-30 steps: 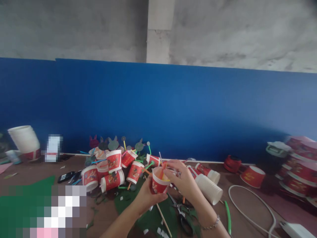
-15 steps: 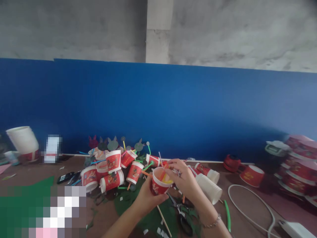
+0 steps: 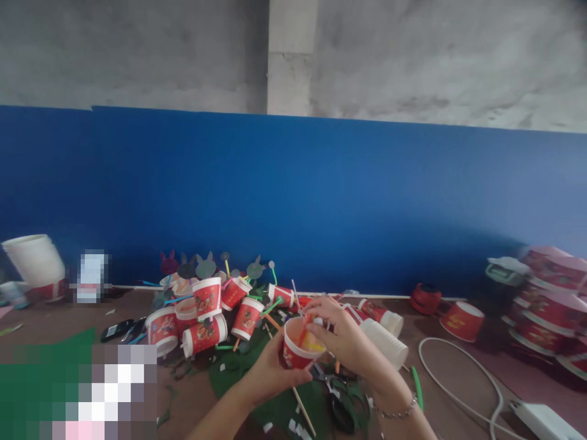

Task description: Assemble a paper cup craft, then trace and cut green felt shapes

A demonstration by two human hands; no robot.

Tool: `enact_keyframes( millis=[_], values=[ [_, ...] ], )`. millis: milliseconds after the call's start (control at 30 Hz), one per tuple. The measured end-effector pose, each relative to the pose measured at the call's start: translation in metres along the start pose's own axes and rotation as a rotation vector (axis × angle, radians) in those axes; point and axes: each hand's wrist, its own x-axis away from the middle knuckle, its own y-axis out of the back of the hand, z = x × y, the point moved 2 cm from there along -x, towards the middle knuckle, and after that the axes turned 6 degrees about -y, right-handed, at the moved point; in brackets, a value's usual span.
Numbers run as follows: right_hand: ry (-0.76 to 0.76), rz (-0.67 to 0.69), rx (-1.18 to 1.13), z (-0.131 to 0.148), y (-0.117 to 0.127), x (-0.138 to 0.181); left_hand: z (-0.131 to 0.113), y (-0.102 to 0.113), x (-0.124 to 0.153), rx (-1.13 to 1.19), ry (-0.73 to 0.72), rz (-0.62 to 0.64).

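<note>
My left hand is wrapped round a red and white paper cup, holding it upright above the table. My right hand reaches over the cup's rim, fingers pinched on an orange straw that stands inside the cup beside something yellow. A bracelet sits on my right wrist. Under my hands lie black scissors, a thin wooden stick and a piece of green felt.
A heap of red cups with coloured straws and felt shapes lies left of my hands. Stacked white cups lie to the right. A white cable, red bowls and a white bucket ring the brown table.
The cup and both hands have sunk slightly and drifted right in view. My right fingers have come closer over the cup's rim. The camera has shifted a little.
</note>
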Motion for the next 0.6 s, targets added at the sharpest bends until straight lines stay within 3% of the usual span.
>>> enact_keyframes(
  millis=[300,467,600],
  values=[
    [0.049,0.075,0.175,0.011,0.002,0.007,-0.008,-0.006,0.002,-0.077,-0.013,0.079],
    [0.031,-0.083,0.131,0.019,0.006,0.010,-0.010,-0.004,0.001,-0.110,-0.048,-0.019],
    [0.132,-0.149,0.242,0.030,0.005,0.012,-0.008,-0.007,0.001,-0.089,-0.070,-0.008]
  ],
)
